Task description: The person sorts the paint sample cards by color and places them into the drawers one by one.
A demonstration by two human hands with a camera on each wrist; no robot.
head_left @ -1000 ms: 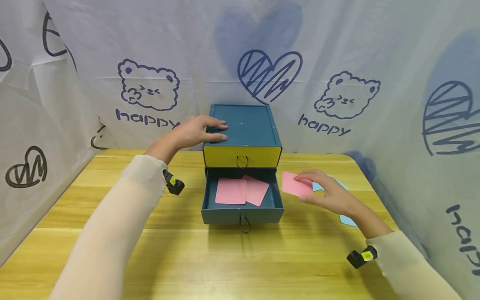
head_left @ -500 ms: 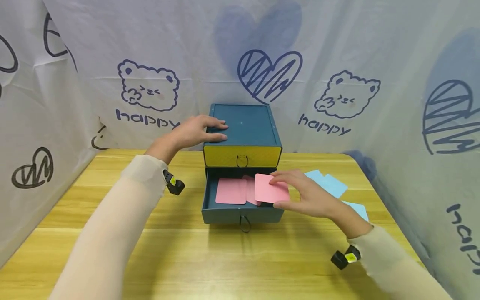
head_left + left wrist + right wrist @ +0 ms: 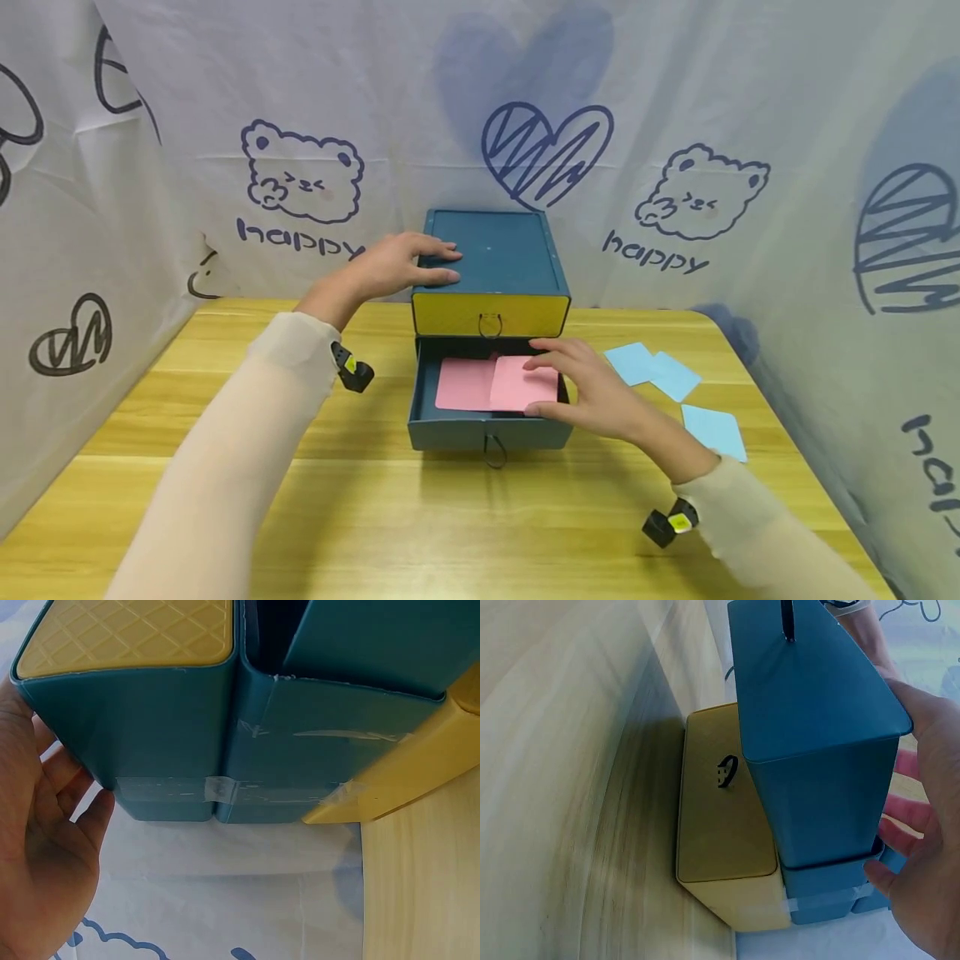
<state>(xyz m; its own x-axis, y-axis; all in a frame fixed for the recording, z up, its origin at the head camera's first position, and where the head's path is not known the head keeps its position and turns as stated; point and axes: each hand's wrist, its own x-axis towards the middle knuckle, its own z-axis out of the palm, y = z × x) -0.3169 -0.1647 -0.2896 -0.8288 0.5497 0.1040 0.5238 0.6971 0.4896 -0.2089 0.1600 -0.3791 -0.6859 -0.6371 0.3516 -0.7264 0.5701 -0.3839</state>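
My left hand (image 3: 393,265) rests on the blue-green lid of a small drawer cabinet (image 3: 498,250), at its left edge. In the left wrist view, its fingers (image 3: 75,784) lie along the cabinet's side. Beneath a yellow drawer front (image 3: 517,315), a blue-green drawer (image 3: 457,433) with a black loop is pulled out. Over this drawer, my right hand (image 3: 592,387) holds a pink square card (image 3: 517,382) between thumb and fingers. It overlaps another pink card (image 3: 463,383) in the drawer. In the right wrist view the drawer wall hides the cards.
Three light-blue cards lie on the wooden table (image 3: 337,517) to the right, one blue card (image 3: 714,432) nearer the front. Under the open drawer, a yellow lower drawer (image 3: 724,817) shows in the right wrist view. A printed white curtain (image 3: 420,108) hangs behind.
My right hand has carried the pink card leftward from beside the drawer to over it, covering most of a second pink card. My left hand stays on the lid.
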